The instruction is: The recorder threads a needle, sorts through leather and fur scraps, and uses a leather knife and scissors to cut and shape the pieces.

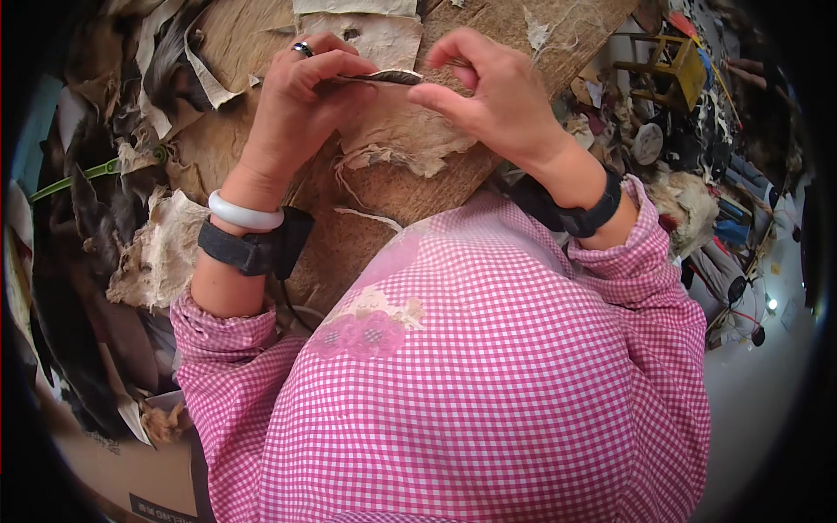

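Observation:
My left hand, with a ring on one finger, is closed. Its thumb and fingers pinch a piece of hide with a dark furry strip along its raised edge. My right hand is just beyond the right end of that edge. Its thumb tip is at the hide's end, the index finger is bent and apart from the thumb, and I see nothing between them. Below the hands a pale, ragged-edged skin spreads over a worn wooden board; whether it joins the held piece I cannot tell.
Scraps of fur and hide pile up at the left, with a green tool handle among them. A pale hide piece lies farther up the board. At right are a yellow stool and clutter; a cardboard box stands lower left.

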The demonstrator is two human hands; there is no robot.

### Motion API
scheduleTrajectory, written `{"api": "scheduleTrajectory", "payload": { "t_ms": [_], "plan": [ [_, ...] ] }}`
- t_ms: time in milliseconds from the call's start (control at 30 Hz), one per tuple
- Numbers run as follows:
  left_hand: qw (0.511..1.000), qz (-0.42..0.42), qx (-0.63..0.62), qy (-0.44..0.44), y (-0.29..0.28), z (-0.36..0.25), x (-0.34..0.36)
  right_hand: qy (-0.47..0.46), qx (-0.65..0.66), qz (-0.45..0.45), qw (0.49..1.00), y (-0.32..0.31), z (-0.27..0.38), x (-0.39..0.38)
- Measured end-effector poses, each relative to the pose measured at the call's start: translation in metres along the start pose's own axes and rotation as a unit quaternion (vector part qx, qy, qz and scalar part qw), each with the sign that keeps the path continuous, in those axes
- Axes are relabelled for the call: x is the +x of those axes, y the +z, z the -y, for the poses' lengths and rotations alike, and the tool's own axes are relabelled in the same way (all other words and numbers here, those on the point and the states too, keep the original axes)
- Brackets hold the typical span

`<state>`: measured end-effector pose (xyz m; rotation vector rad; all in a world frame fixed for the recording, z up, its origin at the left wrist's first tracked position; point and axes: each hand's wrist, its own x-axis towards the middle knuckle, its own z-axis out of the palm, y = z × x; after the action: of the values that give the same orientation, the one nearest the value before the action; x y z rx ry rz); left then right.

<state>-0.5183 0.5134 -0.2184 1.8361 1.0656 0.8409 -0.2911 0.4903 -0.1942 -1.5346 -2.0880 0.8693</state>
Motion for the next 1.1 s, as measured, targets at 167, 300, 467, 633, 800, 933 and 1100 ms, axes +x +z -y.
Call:
{"api": "scheduleTrajectory", "payload": {
  "t_ms": [167,300,467,633,800,933,1100],
  "plan": [
    [1.000,0.015,-0.006,0.011,-0.002,0.001,0.001,-0.018,-0.034,0.032,0.999,-0.006,0.002,-0.015],
    [0.999,0.044,-0.004,-0.020,-0.004,0.000,-0.001,-0.084,-0.063,-0.047,0.993,-0.012,0.005,-0.010],
    [1.000,0.010,-0.015,0.014,0.000,0.004,0.001,-0.200,-0.086,-0.071,0.973,0.003,0.014,0.004],
    [1.000,0.004,-0.001,0.013,0.001,0.004,0.000,-0.154,-0.100,-0.075,0.980,0.017,0.017,0.008],
    [0.999,-0.001,0.016,0.033,0.001,0.005,0.001,-0.116,-0.075,-0.040,0.990,0.014,0.015,0.011],
    [1.000,0.011,-0.007,0.022,0.000,0.007,0.001,-0.092,-0.072,-0.033,0.993,0.015,0.013,0.016],
    [0.998,0.016,0.037,0.053,0.000,0.005,0.002,-0.165,-0.112,-0.075,0.977,0.017,0.011,0.016]
  ]
}}
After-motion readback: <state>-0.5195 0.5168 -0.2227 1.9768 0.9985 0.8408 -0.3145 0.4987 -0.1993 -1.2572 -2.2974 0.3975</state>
